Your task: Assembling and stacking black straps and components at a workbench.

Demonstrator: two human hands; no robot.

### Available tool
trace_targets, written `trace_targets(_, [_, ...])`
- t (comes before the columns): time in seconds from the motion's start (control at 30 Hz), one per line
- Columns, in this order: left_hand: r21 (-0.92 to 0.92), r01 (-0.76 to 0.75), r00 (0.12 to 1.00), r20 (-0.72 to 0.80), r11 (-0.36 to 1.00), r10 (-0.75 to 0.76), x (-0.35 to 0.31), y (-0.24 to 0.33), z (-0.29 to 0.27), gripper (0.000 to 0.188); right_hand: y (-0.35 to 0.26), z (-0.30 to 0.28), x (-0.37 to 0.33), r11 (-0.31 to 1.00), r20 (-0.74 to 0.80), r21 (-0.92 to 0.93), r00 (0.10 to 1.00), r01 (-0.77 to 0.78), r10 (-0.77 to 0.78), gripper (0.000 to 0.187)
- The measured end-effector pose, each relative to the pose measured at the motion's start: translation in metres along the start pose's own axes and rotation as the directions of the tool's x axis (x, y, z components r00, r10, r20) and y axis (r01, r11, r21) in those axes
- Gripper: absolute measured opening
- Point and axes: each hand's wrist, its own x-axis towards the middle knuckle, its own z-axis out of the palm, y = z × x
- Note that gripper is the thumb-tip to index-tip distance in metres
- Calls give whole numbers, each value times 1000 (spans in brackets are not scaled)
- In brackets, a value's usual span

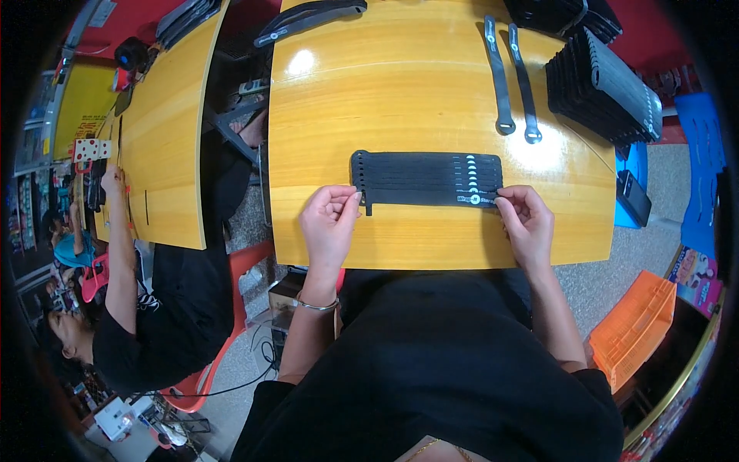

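A row of overlapping black straps lies flat on the yellow wooden table in front of me. Pale printing runs in a column near their right ends, and round holes line up at their left ends. My left hand pinches the left end of the nearest black strap between thumb and fingers. At the strap's other end, my right hand grips it the same way. A short black tab hangs below the row beside my left fingertips.
Two loose straps lie at the far right, beside a tall pile of folded black straps. More straps rest at the far edge. An orange crate stands low on the right. Leftward, a co-worker sits at another table.
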Motion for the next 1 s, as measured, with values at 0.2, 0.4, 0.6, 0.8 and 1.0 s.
trace_targets(0.2, [19,9,1000,2,1000,-9,2,-1,1,7,2,0,2,1000,-9,15,1000,-9,10,10])
trace_targets(0.4, [31,20,1000,-2,999,-19,0,0,1,7,4,0,2,1000,-13,17,1000,-4,4,11])
trace_targets(0.6, [55,9,1000,0,998,-9,0,-2,0,7,0,2,1,997,-24,-71,999,24,-26,11])
trace_targets(0.8, [45,-3,1000,0,999,3,1,-3,0,6,-1,3,2,998,-28,-53,999,27,-29,14])
trace_targets(1.0, [50,-5,1000,-2,999,5,0,-2,0,6,-3,4,4,996,-42,-90,999,13,-17,17])
